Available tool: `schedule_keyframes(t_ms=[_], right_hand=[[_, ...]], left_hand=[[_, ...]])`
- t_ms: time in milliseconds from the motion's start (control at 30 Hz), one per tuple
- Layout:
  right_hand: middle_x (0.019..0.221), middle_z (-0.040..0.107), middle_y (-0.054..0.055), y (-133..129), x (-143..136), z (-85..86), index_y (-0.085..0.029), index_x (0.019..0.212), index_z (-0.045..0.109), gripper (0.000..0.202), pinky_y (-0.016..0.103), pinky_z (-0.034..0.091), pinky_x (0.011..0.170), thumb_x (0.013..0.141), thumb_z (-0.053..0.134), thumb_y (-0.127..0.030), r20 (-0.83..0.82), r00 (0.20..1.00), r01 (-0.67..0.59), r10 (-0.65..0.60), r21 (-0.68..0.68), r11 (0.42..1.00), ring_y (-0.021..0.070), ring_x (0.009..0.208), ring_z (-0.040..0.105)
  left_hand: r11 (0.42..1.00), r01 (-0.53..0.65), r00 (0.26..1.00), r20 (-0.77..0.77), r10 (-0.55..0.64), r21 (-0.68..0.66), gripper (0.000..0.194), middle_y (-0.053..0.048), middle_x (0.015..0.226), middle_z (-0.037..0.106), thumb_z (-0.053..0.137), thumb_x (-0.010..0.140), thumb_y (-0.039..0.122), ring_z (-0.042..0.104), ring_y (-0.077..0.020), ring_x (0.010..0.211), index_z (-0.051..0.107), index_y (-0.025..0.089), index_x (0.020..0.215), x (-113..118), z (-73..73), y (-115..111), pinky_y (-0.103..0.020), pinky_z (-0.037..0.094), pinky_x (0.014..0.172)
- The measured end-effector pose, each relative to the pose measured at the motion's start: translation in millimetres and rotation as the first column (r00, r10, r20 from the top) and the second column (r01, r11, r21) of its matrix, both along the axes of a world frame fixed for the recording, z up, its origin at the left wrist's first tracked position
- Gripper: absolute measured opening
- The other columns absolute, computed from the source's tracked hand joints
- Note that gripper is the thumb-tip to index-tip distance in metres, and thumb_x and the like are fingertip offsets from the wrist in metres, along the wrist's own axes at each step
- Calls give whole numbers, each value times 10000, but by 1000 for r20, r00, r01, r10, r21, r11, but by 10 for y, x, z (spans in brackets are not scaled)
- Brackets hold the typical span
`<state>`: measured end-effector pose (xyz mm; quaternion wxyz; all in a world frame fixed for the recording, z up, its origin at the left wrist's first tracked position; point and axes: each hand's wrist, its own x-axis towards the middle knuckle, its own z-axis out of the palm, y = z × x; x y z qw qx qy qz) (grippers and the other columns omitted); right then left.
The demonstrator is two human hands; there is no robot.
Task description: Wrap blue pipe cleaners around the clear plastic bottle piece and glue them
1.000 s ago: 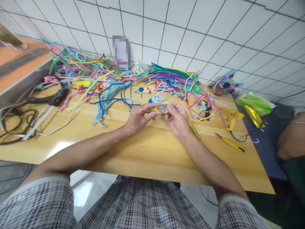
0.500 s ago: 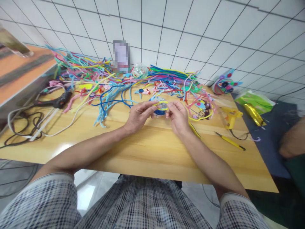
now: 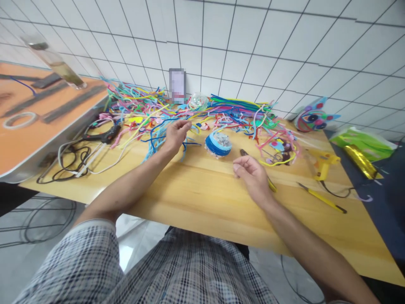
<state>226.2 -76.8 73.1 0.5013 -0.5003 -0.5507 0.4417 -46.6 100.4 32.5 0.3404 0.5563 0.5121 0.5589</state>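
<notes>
My left hand (image 3: 177, 134) is over blue pipe cleaners (image 3: 156, 137) left of centre, thumb and fingertips closed together. A curved yellow strip shows beside its fingertips; whether they grip it is unclear. A ball wrapped in dark and light blue bands (image 3: 218, 145), with a silvery top, stands on the table between my hands, touched by neither. My right hand (image 3: 251, 175) is right of the ball, fingers loosely curled and apart, with nothing visible in it. A yellow and black tool (image 3: 272, 185) lies partly hidden behind that hand.
Piles of coloured pipe cleaners (image 3: 136, 103) line the wall, near a phone (image 3: 177, 84) and a clear ball (image 3: 198, 101). At right are a yellow glue gun (image 3: 324, 164), a cutter knife (image 3: 322, 198) and a decorated mask-like piece (image 3: 316, 118). Cables and a black glue gun (image 3: 104, 136) lie left.
My hands have moved apart from above the blue ball, where both held a yellow ring. The left went leftward, the right rightward and nearer me. The view has shifted left.
</notes>
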Motion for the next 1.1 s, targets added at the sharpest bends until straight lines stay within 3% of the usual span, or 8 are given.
schedule_keyframes(t_ms=[100,167,333,500,667,800,1000,1100], right_hand=[[734,688,-27,-112,8,-202,-246,906,733,192,290,519,638,902,772,-434,69,998,-2,0,41,999,147,656,611],[749,715,-14,-156,-2,-315,-252,891,743,171,306,536,665,924,759,-419,133,991,-5,-7,95,995,161,678,638],[749,749,0,-208,-35,-464,-263,872,756,110,308,552,666,955,732,-330,280,956,-139,85,177,974,171,679,664],[754,766,4,-189,-45,-521,-249,857,744,115,274,518,630,957,694,-276,318,935,-214,159,149,965,149,656,668],[720,730,-14,-164,-41,-552,-234,850,726,121,254,475,616,950,682,-285,290,938,-229,188,114,967,126,630,624],[715,717,-26,-145,-62,-564,-233,851,720,105,255,463,640,948,696,-265,286,941,-212,182,75,974,122,635,595],[807,758,-19,-128,-93,-581,-215,890,732,71,246,472,705,961,734,-205,311,930,-221,198,41,974,117,709,639],[852,782,-12,-123,-85,-578,-226,948,742,48,255,485,726,991,727,-240,326,917,-242,231,-7,970,127,748,674]], left_hand=[[999,-14,995,-100,17,31,325,-45,855,779,907,794,408,645,-168,740,829,157,985,-27,-126,21,-277,523,719],[995,-30,980,-193,49,99,348,-81,1009,798,907,816,423,660,-183,827,837,163,1037,-50,-198,4,-308,540,822],[942,23,925,-364,106,334,297,-104,1162,756,711,995,428,614,-160,766,822,203,1154,-113,-305,-64,-343,557,818],[918,100,917,-393,65,384,286,-119,1283,749,690,1020,447,687,-208,927,809,245,1183,-63,-262,-178,-379,602,861],[908,177,893,-450,14,379,377,-128,1272,744,663,1051,558,718,-218,951,799,240,1202,-40,-181,-286,-387,620,853],[902,244,880,-473,-52,356,558,-151,1413,677,706,997,685,739,-267,1070,729,267,1366,-19,-76,-386,-437,639,916],[906,415,809,-489,-326,82,999,-182,1710,462,799,861,813,696,-367,1333,443,347,1670,115,-35,-489,-531,651,1052],[902,431,782,-511,-357,30,1122,-166,1739,447,843,795,837,676,-388,1373,364,413,1717,205,-88,-443,-530,671,1021]])
